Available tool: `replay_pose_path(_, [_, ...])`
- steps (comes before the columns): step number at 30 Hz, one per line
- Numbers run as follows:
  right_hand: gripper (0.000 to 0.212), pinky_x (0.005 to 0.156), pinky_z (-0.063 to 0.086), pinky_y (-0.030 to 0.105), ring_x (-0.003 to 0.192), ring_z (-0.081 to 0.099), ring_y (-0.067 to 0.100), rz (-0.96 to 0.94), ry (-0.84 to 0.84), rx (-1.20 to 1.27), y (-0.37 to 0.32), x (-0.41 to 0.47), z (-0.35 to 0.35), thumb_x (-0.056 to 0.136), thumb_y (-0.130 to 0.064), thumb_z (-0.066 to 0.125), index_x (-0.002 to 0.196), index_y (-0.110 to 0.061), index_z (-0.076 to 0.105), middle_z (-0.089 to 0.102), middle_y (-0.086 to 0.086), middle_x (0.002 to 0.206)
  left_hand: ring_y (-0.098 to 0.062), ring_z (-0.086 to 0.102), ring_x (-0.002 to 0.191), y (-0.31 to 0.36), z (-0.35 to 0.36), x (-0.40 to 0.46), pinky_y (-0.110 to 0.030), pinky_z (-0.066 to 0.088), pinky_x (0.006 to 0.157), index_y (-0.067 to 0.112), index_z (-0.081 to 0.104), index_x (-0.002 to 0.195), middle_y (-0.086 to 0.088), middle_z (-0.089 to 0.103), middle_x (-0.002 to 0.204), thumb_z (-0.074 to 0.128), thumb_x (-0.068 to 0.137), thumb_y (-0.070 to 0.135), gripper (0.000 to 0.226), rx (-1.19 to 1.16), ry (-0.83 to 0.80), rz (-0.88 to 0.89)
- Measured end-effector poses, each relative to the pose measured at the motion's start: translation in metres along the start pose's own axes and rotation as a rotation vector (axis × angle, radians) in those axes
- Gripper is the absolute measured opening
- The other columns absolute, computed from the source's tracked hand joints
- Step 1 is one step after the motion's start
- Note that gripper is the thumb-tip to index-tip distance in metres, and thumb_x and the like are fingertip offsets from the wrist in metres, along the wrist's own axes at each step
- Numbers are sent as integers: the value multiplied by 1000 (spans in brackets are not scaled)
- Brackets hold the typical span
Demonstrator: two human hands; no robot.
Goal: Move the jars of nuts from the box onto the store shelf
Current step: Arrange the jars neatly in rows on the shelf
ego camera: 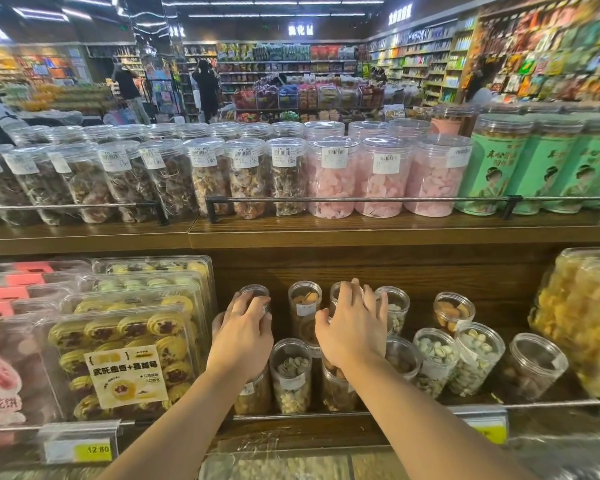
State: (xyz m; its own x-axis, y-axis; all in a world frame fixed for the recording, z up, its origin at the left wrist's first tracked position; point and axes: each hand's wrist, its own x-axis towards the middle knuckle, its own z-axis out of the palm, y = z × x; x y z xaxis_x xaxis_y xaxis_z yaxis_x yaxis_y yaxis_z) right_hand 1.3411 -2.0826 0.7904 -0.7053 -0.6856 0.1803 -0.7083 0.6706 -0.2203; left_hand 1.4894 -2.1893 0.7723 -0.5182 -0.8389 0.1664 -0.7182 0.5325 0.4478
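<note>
Several small clear jars of nuts stand on the lower wooden shelf [430, 268]. My left hand [243, 330] is wrapped around the lid of a jar [255, 292] at the back left of the group. My right hand [355, 327] rests over the top of another jar [336, 292] in the back row. A jar of pistachios [291, 374] stands in the front row between my forearms. More pistachio jars [477, 356] stand to the right. The box is not in view.
Clear trays of cookies [129, 348] fill the shelf to the left, and a big tub of yellow snacks [582, 320] stands at the right. A metal rail [534, 406] runs along the shelf front. The upper shelf [361, 230] carries tall jars.
</note>
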Motion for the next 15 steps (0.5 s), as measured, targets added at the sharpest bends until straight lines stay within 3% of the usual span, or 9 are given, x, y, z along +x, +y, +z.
replay_pose_path(4, [53,125,9,53,144,37,25,-16,20,4,2,-1,-2,100,-46,38,147,-22,45,49,3,151,-16,10,156,0,-1,0,-46,5,125,36,39,150,8,27,165,34,107,36,43,-8,-7,-9])
replay_pose_path(6, [51,125,8,54,144,35,25,-37,-4,-10,3,-2,-4,102,-46,37,147,-25,47,46,2,153,-16,12,156,0,-1,0,-47,6,125,36,39,150,8,28,164,34,107,37,43,-7,-9,-14])
replay_pose_path(10, [56,126,7,52,145,31,27,-57,-2,16,4,0,-2,103,-42,36,156,-24,33,39,5,155,-17,14,155,0,0,0,-47,8,124,36,40,149,8,29,164,36,107,36,43,-9,-6,-20])
replay_pose_path(15, [48,125,4,51,144,36,22,-50,12,39,5,0,-2,102,-42,38,145,-25,49,46,0,152,-17,18,154,-1,0,-1,-48,13,124,36,41,149,8,30,163,37,106,37,43,-6,-3,-19])
